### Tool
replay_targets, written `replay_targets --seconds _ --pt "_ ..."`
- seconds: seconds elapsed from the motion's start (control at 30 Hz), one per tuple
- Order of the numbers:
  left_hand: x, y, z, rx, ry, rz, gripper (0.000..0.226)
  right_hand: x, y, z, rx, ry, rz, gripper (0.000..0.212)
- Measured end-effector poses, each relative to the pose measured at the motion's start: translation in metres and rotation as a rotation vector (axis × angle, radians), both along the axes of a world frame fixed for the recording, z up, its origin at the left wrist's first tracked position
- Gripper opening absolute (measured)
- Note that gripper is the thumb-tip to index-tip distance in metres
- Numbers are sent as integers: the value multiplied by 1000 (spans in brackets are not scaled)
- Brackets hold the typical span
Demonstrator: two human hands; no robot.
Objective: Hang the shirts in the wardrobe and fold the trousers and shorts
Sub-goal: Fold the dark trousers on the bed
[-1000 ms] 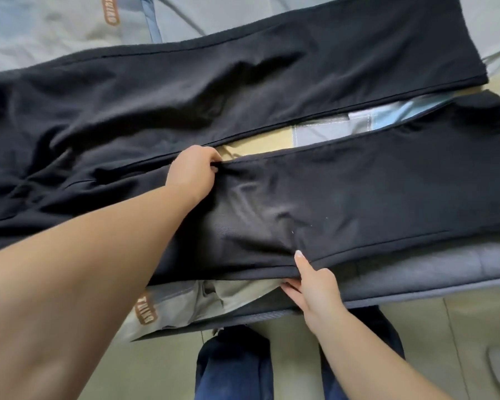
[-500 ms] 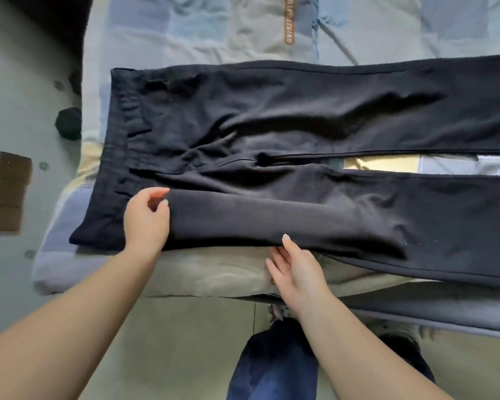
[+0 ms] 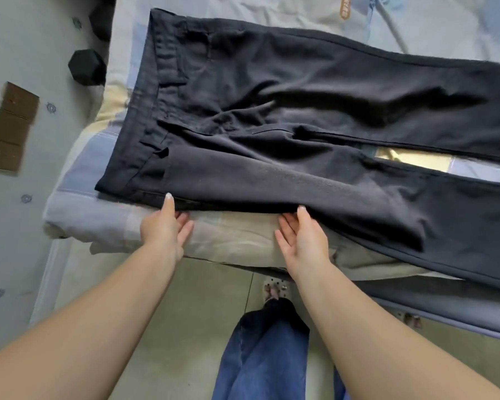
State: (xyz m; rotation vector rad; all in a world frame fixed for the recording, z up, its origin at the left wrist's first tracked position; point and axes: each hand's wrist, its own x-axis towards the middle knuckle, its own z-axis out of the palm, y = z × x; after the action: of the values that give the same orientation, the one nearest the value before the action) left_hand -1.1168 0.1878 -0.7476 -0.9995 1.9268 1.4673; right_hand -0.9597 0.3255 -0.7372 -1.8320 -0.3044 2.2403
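Black trousers (image 3: pixel 272 90) lie spread flat on the bed (image 3: pixel 237 241), waistband at the left and both legs running off to the right with a gap between them. My left hand (image 3: pixel 165 226) is at the near edge just below the waistband, thumb on top of the cloth and fingertips tucked under it. Further right on the same edge of the near leg, my right hand (image 3: pixel 300 235) has the same pinch. No shirts or shorts are in view.
The bed has a patchwork sheet in blue, beige and yellow. A black dumbbell (image 3: pixel 87 67) and brown floor tiles (image 3: pixel 9 128) lie on the floor to the left. Grey fabric (image 3: pixel 445 307) hangs over the bed's near right edge. My jeans (image 3: pixel 263 350) are below.
My left hand has slid off the top of the hip area down to the near edge, thumb on top. The right hand stays on that edge. The view has shifted towards the waistband.
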Motion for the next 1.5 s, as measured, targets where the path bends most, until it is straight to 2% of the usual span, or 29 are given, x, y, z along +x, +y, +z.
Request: replay_targets --seconds 0.13,0.23,0.3,0.37,0.47,0.63,0.7,0.77,0.83,0.97,1.03,1.1,1.2,1.33,1.5 --pt "0 11 4 160 0 11 36 -2 3 4 43 -46 58 13" --pt "-8 15 13 175 111 72 5 5 -4 12 229 -134 219 21" --pt "-4 7 15 141 141 77 11 25 -22 9 247 -198 371 24" --pt "6 -10 14 74 119 16 26 46 -44 2 133 -251 466 23" --pt "15 -25 10 -29 48 -16 46 59 -57 -6 -42 -199 297 12" --pt "1 -24 15 57 36 27 39 49 -36 -1 -128 -80 -155 47" --pt "-2 -27 17 29 74 37 35 47 -30 2 -150 -46 -261 42" --pt "-1 -25 22 39 119 28 20 43 -24 11 -140 9 -308 30" --pt "-1 -20 27 42 167 10 10 41 -16 17 -90 14 -298 21" --pt "-9 5 48 97 206 -29 5 33 23 37 62 26 -216 14" --pt "-18 21 55 109 175 -51 15 29 44 41 115 -9 -182 14" --pt "-33 43 87 192 174 -56 27 6 75 72 194 36 -109 13" --pt "-51 65 97 224 169 -80 34 -8 104 79 276 1 -13 14" --pt "-81 92 91 231 194 -77 38 -29 135 68 374 -58 121 17" --pt "-133 142 77 262 180 -169 26 -84 194 53 476 -141 160 15"
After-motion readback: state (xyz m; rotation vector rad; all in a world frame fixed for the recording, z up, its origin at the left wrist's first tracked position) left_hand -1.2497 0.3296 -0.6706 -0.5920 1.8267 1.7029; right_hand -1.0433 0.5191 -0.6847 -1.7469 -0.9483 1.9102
